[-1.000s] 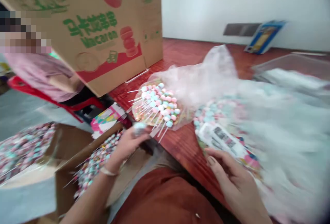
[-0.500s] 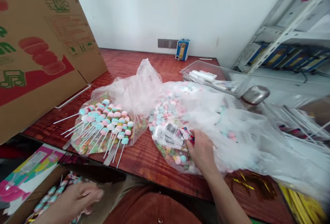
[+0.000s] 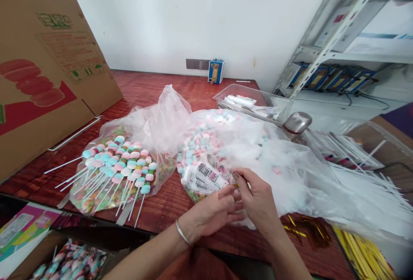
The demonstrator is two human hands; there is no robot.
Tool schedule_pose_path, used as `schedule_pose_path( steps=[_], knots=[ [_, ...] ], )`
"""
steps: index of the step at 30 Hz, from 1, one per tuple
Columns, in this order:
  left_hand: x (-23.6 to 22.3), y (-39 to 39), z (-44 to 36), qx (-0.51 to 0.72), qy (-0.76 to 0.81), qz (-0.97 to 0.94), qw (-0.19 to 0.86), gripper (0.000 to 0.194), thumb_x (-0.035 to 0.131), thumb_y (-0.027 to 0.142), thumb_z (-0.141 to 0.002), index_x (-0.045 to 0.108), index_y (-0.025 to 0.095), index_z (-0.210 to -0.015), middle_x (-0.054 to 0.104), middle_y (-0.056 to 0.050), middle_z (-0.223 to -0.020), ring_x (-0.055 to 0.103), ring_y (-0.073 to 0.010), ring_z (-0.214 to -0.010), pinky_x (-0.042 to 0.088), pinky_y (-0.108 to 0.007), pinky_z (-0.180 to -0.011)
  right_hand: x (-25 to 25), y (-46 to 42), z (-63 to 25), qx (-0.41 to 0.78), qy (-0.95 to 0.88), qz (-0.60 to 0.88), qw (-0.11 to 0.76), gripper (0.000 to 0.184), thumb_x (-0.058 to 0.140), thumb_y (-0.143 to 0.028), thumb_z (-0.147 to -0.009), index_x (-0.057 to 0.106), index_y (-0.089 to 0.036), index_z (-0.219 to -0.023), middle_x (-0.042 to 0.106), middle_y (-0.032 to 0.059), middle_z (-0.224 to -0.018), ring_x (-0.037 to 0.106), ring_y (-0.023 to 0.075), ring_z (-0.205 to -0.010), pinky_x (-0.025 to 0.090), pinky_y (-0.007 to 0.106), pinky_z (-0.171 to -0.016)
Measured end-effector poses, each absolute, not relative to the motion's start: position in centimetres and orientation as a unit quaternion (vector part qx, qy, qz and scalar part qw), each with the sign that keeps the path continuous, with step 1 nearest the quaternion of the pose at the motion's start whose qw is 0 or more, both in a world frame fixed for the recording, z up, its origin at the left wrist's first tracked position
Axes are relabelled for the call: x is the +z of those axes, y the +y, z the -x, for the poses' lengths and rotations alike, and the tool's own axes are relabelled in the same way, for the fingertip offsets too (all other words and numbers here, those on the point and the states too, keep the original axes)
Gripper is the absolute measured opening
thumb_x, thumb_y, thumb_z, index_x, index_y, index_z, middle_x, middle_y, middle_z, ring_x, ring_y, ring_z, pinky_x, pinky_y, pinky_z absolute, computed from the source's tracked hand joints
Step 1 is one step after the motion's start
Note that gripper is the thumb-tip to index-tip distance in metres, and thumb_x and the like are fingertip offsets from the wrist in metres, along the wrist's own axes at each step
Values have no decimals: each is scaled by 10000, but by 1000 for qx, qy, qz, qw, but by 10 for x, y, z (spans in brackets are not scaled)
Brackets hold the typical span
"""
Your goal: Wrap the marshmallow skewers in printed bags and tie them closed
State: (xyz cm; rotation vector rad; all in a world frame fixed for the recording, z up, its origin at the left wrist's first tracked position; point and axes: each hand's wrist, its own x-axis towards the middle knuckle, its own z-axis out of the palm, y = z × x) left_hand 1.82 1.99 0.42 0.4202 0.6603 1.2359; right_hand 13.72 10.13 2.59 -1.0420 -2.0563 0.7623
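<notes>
My right hand (image 3: 258,198) pinches thumb to fingers at the right end of a small pile of printed plastic wrappers (image 3: 206,174); the gripped edge is mostly covered. Just below and left of it, my left hand (image 3: 214,213), with a silver bangle at the wrist, has its fingers stretched toward the right palm and holds nothing visible. Under the wrappers lies a clear bag of pink, white and blue marshmallows (image 3: 200,142). On the left, several marshmallow skewers (image 3: 124,159) with white sticks rest on a bag of ring-shaped gummies (image 3: 87,200).
A cardboard box (image 3: 61,52) stands at the left. Below the table edge, an open box holds wrapped skewers (image 3: 74,263). A clear tray (image 3: 254,103), a metal container (image 3: 297,124), white sticks (image 3: 371,189) and yellow packets (image 3: 361,250) are on the right. A blue device (image 3: 216,71) stands by the wall.
My left hand has come up from the box of wrapped skewers to beside my right hand. The right hand stays at the wrappers, its grip turned. The camera view has shifted right.
</notes>
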Motion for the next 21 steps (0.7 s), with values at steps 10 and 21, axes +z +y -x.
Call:
schedule_pose_path(
  steps=[10, 21],
  knots=[
    [1, 43, -32, 705, 330, -19, 627, 287, 836, 302, -705, 742, 157, -933, 732, -59, -954, 676, -142, -822, 546, -236, -729, 22, 93, -157, 560, -580, 428, 409, 352, 735, -420, -784, 630, -193, -1032, 713, 48, -890, 654, 201, -784, 541, 302, -687],
    [5, 45, -29, 737, 423, 1, 527, 448, 942, 382, -450, 664, 121, -685, 641, 19, -609, 558, -83, -535, 474, -195, -524, 14, 67, -151, 407, -669, 495, 376, 411, 548, -512, -914, 573, -190, -660, 478, -38, -559, 401, 121, -537, 321, 236, -498]
  ],
)
